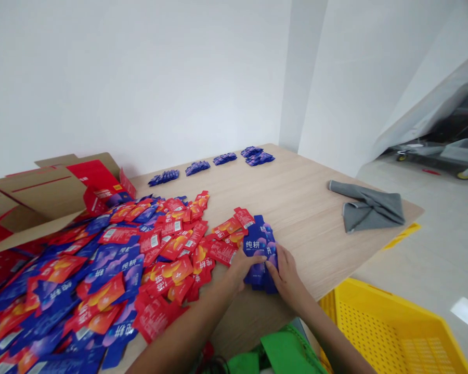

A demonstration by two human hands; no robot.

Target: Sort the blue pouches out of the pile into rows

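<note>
While both hands meet above the table's [296, 202] near edge, left hand [241, 266] pinches blue packs [259, 245], thumb across the front, fingers at the left edge. Right hand [287, 271] grips the same packs from the right, thumb on front. Mixed red-and-blue pile [171, 272] sits just left, open box [50, 193] behind it. Blue bundles [197, 168] line the back; grey cloth [370, 208] lies right, yellow crate [405, 299] below.

Packet heap [119, 259] left, cloth [372, 208] right — both on table [296, 202].
</note>
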